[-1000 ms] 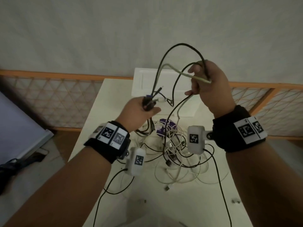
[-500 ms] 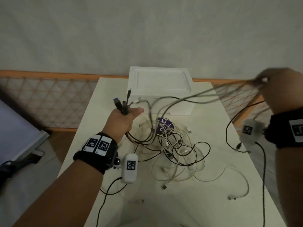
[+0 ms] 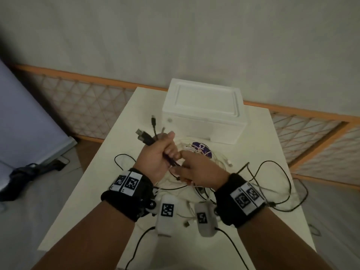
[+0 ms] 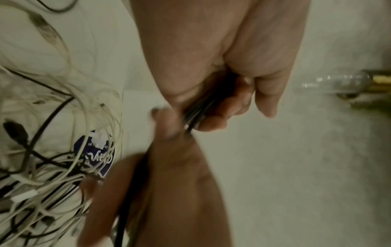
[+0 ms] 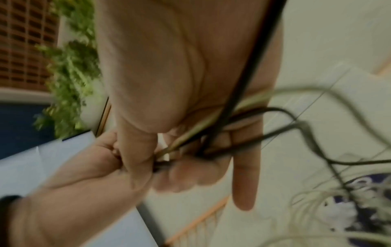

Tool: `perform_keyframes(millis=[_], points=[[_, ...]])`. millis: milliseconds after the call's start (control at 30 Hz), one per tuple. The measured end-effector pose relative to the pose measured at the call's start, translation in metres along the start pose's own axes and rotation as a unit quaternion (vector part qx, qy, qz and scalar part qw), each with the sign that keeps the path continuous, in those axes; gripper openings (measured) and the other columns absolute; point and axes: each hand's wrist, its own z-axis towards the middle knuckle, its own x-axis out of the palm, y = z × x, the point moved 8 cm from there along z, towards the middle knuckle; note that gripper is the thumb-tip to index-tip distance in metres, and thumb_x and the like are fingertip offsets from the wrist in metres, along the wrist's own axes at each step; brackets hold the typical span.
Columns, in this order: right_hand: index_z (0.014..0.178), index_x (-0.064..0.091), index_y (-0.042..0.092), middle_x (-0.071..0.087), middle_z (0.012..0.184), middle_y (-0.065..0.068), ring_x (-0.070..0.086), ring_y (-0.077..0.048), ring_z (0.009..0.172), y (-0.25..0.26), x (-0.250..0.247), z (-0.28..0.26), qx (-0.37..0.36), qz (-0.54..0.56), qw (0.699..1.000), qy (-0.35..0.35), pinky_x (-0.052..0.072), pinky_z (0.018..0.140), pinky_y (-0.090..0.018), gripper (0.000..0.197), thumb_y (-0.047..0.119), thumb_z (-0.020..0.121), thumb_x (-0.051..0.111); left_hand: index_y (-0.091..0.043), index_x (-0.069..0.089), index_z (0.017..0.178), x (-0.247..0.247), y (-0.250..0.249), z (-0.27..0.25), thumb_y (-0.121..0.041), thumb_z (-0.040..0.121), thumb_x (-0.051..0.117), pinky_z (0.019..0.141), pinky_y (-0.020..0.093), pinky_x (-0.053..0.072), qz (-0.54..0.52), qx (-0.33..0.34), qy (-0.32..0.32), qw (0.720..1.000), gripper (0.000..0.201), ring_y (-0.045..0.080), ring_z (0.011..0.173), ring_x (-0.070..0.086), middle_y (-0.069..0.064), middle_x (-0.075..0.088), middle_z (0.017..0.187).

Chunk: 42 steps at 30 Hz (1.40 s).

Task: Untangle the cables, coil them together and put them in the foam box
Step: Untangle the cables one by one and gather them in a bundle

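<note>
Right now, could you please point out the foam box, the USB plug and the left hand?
foam box (image 3: 202,100): head view, lid top.
USB plug (image 3: 139,131): head view, metal tip.
left hand (image 3: 155,152): head view, back of hand.

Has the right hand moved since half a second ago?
Yes. The right hand was out past the table's right edge; now it is over the table, in front of the foam box, meeting the left hand.

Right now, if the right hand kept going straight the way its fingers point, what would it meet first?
The right hand points up-left at the left hand, which grips the cable bundle. It would meet that fist first; they already look to be touching.
</note>
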Motion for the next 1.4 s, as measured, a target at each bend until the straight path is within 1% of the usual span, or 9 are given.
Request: perform_keyframes(millis=[200,367,533,767,900,967,1100,1267,1400], points=[[0.089,0.058,0.027,0.060,0.087,0.008,0.058,-0.015,0.083,-0.046,-0.025,-0.015,-0.005,-0.369,0.929,0.004,0.049,0.073,-0.034,0.025,0.051,0.091,0.050,-0.022,0.029,0.064,-0.044,-0.025,-0.015,-0.012,0.077,0.069,0.035,0.018,0.021,-0.036,0.047,-0.037,0.998,0.043,0.005,0.034,0.020,-0.009,0.023,0.044],[0.084,0.064,0.026,0.059,0.076,0.003,0.060,-0.022,0.080,-0.103,-0.122,-0.055,0.132,-0.349,0.917,-0.143,0.041,0.064,-0.030,0.015,0.036,0.091,0.057,-0.023,0.031,0.050,-0.098,-0.051,-0.036,-0.023,0.086,0.059,0.041,0.019,0.025,-0.113,0.085,-0.145,0.979,0.046,0.007,0.037,0.022,-0.009,0.022,0.044],[0.087,0.072,0.020,0.066,0.074,0.000,0.055,-0.019,0.067,-0.087,-0.165,-0.105,0.127,-0.328,0.903,-0.247,0.040,0.058,-0.029,0.011,0.029,0.084,0.069,-0.021,0.048,0.044,-0.099,-0.018,-0.043,-0.033,0.095,0.048,0.052,0.018,0.044,-0.076,0.064,-0.174,0.980,0.052,0.010,0.046,0.041,-0.005,0.040,0.050],[0.067,0.073,0.036,0.070,0.067,0.003,0.065,-0.009,0.063,-0.137,-0.058,-0.136,0.246,-0.161,0.951,0.096,0.052,0.070,-0.027,0.039,0.071,0.050,0.070,-0.022,0.033,0.045,-0.152,0.036,-0.066,-0.048,0.095,0.046,0.036,0.017,0.024,-0.038,-0.044,-0.251,0.966,0.058,0.009,0.035,0.028,-0.004,0.031,0.045],[0.049,0.058,0.024,0.054,0.052,0.007,0.058,-0.002,0.057,-0.146,-0.020,-0.119,0.197,-0.228,0.952,0.046,0.041,0.057,-0.016,0.061,0.070,0.086,0.042,-0.022,0.031,0.043,-0.200,0.055,-0.096,-0.056,0.094,0.043,0.033,0.016,0.022,-0.058,-0.110,-0.309,0.943,0.063,0.010,0.030,0.025,-0.004,0.028,0.042],[0.061,0.061,0.019,0.057,0.060,0.004,0.059,-0.005,0.063,-0.120,-0.004,-0.095,0.125,-0.302,0.944,0.041,0.043,0.059,-0.022,0.068,0.074,0.086,0.031,-0.022,0.030,0.044,-0.211,0.065,-0.103,-0.052,0.095,0.047,0.032,0.017,0.021,-0.040,-0.129,-0.328,0.935,0.062,0.010,0.030,0.023,-0.005,0.024,0.041],[0.090,0.069,0.018,0.068,0.079,0.006,0.065,-0.005,0.067,-0.064,0.047,-0.051,0.092,-0.156,0.977,0.113,0.051,0.067,-0.018,0.014,0.026,0.092,0.058,-0.023,0.028,0.047,-0.214,0.079,-0.105,-0.039,0.094,0.056,0.032,0.014,0.020,-0.024,-0.164,-0.337,0.927,0.057,0.010,0.029,0.020,-0.005,0.021,0.040],[0.114,0.065,0.018,0.064,0.115,-0.004,0.057,-0.021,0.107,-0.050,0.130,-0.005,0.032,-0.234,0.956,0.174,0.042,0.091,-0.031,0.024,0.021,0.096,0.049,-0.023,0.027,0.052,-0.201,0.082,-0.104,-0.022,0.091,0.056,0.034,0.018,0.016,0.015,-0.204,-0.276,0.939,0.049,0.010,0.031,0.018,-0.005,0.020,0.043],[0.116,0.060,0.013,0.059,0.119,-0.010,0.054,-0.027,0.112,-0.060,0.163,0.000,0.037,-0.346,0.906,0.241,0.043,0.089,-0.035,0.024,0.016,0.092,0.055,-0.021,0.033,0.053,-0.195,0.079,-0.103,-0.009,0.076,0.056,0.037,0.020,0.021,0.007,-0.218,-0.208,0.953,0.034,0.009,0.034,0.021,-0.005,0.024,0.047]])
